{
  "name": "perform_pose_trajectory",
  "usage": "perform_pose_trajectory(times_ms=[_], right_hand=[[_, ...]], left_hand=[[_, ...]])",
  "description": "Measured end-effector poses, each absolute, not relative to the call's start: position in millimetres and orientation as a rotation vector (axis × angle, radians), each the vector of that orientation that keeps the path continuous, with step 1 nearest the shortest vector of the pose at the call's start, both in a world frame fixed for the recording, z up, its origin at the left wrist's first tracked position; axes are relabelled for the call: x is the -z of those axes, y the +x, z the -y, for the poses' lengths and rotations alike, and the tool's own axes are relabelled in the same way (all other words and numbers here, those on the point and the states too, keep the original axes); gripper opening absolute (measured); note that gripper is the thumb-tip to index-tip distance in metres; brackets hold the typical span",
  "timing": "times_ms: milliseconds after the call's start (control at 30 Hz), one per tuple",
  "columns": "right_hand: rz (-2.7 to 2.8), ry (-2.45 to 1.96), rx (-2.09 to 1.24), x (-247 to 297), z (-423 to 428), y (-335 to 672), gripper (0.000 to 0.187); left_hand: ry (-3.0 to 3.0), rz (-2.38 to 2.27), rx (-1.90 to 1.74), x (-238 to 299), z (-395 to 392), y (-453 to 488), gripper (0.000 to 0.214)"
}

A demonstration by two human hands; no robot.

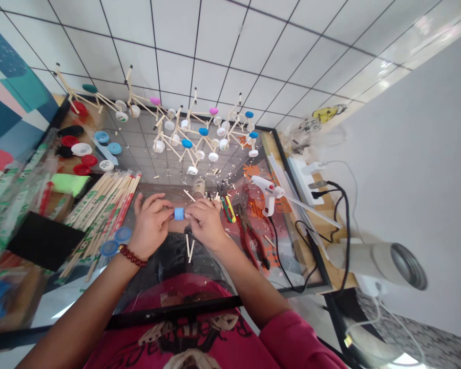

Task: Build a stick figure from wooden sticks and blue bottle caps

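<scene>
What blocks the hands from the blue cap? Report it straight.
Nothing visible: the left hand and the right hand are both already on the blue plastic cap, holding it between their fingertips.
</scene>
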State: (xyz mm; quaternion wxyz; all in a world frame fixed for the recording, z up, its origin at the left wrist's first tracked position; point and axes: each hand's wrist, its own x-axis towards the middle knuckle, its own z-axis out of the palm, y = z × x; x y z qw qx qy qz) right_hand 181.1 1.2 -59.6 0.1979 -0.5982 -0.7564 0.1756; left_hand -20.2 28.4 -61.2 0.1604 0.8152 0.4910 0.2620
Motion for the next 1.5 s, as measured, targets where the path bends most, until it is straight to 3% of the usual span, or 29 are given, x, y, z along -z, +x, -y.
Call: perform_pose_trajectory(times_ms=[167,300,533,733,833,1000,1200,1500], right_hand=[[2.146,-1.711,-0.435,58,-1,180,0.02],[2.12,-1.727,-0.445,59,1,180,0.02],[1.998,-1.744,-0.529,61,4,182,0.039],[2.042,-1.75,-0.478,61,4,182,0.021],[2.039,-1.739,-0.451,61,6,184,0.025],[2.071,-1.699,-0.391,64,8,185,0.035],[2.093,-1.633,-0.388,67,8,185,0.015],[2.171,-1.631,-0.401,63,8,183,0.012]], left_hand=[[2.269,-1.48,-0.722,60,-25,-19,0.03],[2.275,-1.434,-0.674,59,-24,-20,0.052],[2.262,-1.416,-0.718,61,-27,-20,0.031],[2.262,-1.438,-0.669,62,-25,-24,0.045],[2.267,-1.443,-0.643,60,-25,-30,0.058],[2.273,-1.466,-0.608,50,-25,-35,0.052],[2.262,-1.355,-0.571,50,-23,-30,0.062],[2.231,-1.27,-0.648,59,-24,-20,0.033]])
